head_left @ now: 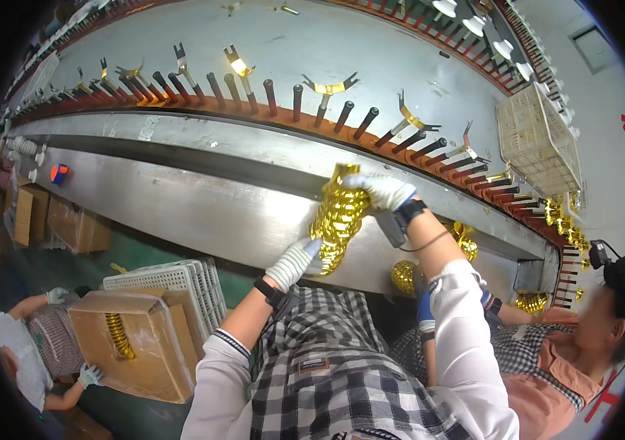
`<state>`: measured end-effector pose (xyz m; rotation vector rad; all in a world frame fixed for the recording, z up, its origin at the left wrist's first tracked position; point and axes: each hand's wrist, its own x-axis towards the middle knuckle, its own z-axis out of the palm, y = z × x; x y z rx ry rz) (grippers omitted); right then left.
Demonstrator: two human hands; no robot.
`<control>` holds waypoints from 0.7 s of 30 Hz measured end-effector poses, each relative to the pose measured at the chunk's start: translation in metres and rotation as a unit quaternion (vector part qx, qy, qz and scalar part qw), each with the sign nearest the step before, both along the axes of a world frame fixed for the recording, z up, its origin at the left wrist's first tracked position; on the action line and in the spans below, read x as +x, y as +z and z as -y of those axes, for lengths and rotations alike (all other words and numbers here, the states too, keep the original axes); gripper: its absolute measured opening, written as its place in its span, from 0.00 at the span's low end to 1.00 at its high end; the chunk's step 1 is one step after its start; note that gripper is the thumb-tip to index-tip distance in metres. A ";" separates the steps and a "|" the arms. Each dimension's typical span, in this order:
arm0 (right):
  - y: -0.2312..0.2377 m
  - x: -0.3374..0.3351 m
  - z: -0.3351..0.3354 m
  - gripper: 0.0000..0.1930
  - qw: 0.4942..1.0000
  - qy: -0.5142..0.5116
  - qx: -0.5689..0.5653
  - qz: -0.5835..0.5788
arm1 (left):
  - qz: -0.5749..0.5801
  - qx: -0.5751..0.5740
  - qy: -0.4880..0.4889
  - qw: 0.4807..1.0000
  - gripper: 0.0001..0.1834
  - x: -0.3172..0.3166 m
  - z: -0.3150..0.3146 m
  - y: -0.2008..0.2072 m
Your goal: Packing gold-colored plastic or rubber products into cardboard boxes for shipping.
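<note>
A long metal conveyor (202,205) curves across in front of me, lined with dark pegs (298,99) and gold forked clips (331,86). A pale wire basket (536,143) sits at its far right. Down to my left a white plastic crate (173,282) leans beside a cardboard box (133,345) holding a gold coil (118,334). A co-worker (34,352) crouches there; another person (569,345) sits on my right.

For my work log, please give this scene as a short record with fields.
left hand: gloved left hand supports the lower end of the gold parts
right hand: gloved right hand grips the upper end
held thing: stack of shiny gold parts
behind it: conveyor rail with dark pegs and gold clips
right side: white plastic basket
lower left: cardboard box holding a gold string
</note>
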<state>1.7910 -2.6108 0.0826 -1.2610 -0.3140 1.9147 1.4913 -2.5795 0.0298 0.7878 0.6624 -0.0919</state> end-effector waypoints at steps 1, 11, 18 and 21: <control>0.001 -0.014 -0.007 0.23 0.999 0.027 0.016 0.031 | -0.084 0.079 0.031 0.993 0.36 -0.019 0.014 -0.038; -0.032 0.013 0.070 0.30 0.999 -0.003 0.036 0.010 | 0.001 -0.475 0.278 0.835 0.49 0.020 0.156 -0.164; -0.046 0.024 0.183 0.35 0.990 -0.117 0.050 -0.066 | 0.013 -0.436 0.324 0.840 0.46 0.023 0.227 -0.185; -0.046 0.026 0.231 0.36 0.985 -0.151 0.034 -0.072 | -0.020 -0.497 0.265 0.826 0.48 0.016 0.255 -0.192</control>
